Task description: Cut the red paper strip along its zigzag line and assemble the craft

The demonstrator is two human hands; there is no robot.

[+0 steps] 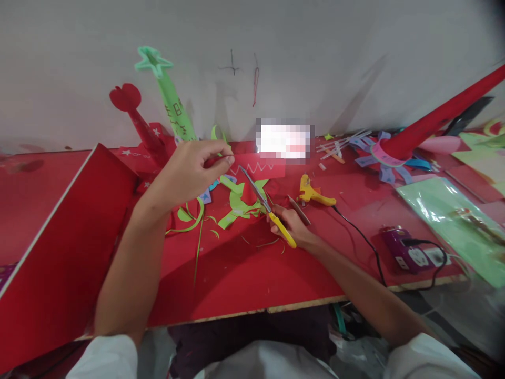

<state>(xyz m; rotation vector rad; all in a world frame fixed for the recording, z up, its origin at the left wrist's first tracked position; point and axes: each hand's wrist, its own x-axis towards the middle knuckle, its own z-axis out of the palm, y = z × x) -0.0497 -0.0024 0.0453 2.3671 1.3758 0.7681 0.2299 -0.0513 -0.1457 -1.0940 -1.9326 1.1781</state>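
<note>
My left hand (pixel 197 166) pinches the left end of a strip of red paper (pixel 266 167) and holds it above the table. A pale zigzag line is drawn along the strip. My right hand (pixel 292 223) grips a pair of yellow-handled scissors (pixel 283 230), whose blades point up and left to the strip's lower left edge. Whether the blades touch the paper, I cannot tell. Below the strip lies a green paper cut-out (pixel 236 202) with a red cone-shaped piece (pixel 248 193) on it. Thin green paper scraps (pixel 199 218) curl beside it.
A yellow glue gun (pixel 315 193) lies right of my right hand, its cord running past a purple power box (pixel 406 250). A red board (pixel 67 252) leans at left. Paper towers, a green one (pixel 175 105) and a red one (pixel 144 126), stand behind; a red cone (pixel 442 116) leans right.
</note>
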